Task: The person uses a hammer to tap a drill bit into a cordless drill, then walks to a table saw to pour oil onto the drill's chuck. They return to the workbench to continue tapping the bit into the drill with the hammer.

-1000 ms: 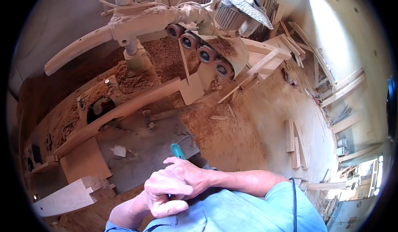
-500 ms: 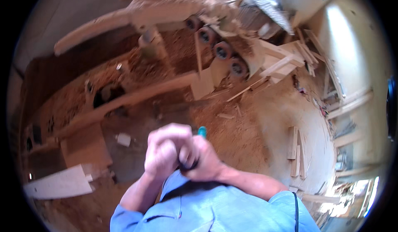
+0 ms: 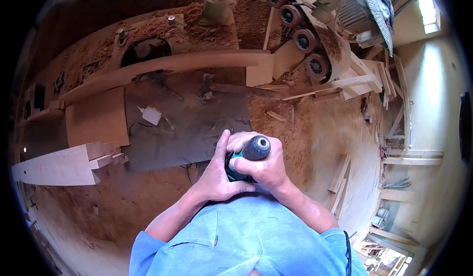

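A black and green cordless drill (image 3: 257, 148) is held close in front of my blue shirt, its round chuck pointing up at me. My right hand (image 3: 270, 170) wraps round it just below the chuck, with the thumb across the front. From the other side, my left hand (image 3: 219, 172) cups the green body, one finger stretched upward along it and the thumb lying underneath. Both palms hide most of the drill's body and handle.
Ahead lies a dark sheet (image 3: 192, 123) with a small white item (image 3: 151, 115) on it. A long wooden beam (image 3: 162, 66) runs behind, near a machine with several rollers (image 3: 304, 40). Stacked timbers (image 3: 59, 165) are at left; boards (image 3: 340, 182) lie at right. Sawdust covers the floor.
The drill, mostly hidden between my clasped hands before, now shows its chuck pointing up. My left hand has shifted from the top to the drill's side. The view has swung, too.
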The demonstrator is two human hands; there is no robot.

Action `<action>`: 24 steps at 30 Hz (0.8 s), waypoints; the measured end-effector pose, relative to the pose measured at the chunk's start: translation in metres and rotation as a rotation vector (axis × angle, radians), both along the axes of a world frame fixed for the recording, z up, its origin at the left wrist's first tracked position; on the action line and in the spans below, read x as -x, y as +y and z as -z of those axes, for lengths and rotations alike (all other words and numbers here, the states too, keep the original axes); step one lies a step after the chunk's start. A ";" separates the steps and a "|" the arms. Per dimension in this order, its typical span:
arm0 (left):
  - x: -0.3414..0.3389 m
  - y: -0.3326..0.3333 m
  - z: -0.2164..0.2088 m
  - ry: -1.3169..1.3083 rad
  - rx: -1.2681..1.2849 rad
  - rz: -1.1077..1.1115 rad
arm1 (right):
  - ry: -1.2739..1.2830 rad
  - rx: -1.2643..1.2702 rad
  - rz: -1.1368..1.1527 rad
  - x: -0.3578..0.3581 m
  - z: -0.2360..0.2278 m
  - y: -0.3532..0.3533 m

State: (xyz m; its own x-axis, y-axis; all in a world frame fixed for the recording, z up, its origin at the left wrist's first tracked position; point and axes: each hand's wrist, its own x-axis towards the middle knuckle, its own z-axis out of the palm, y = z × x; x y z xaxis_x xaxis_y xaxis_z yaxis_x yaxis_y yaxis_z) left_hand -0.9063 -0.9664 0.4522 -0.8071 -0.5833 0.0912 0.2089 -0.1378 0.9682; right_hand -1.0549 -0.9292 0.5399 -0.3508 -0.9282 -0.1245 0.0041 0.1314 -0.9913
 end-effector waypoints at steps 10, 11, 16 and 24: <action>0.003 -0.011 0.018 -0.298 -0.014 -0.183 | -0.122 -0.268 -0.044 -0.009 0.030 -0.025; 0.000 -0.013 0.017 -0.288 -0.111 -0.197 | -0.132 -0.255 -0.078 -0.006 0.038 -0.031; -0.021 -0.022 0.060 -0.315 -0.525 -0.393 | 0.555 -0.205 -0.110 0.048 0.090 -0.059; -0.043 -0.066 0.087 -0.763 -0.312 -0.242 | 1.307 -0.369 -0.284 0.138 0.202 -0.096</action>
State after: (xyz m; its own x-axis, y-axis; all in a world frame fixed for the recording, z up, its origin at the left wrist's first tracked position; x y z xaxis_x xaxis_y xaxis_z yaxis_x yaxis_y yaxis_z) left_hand -0.8633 -1.0319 0.3650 -0.4326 -0.6558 -0.6188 -0.4256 -0.4565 0.7813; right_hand -1.1932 -1.0254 0.3375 -0.2082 -0.9722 -0.1067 -0.9609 0.2237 -0.1633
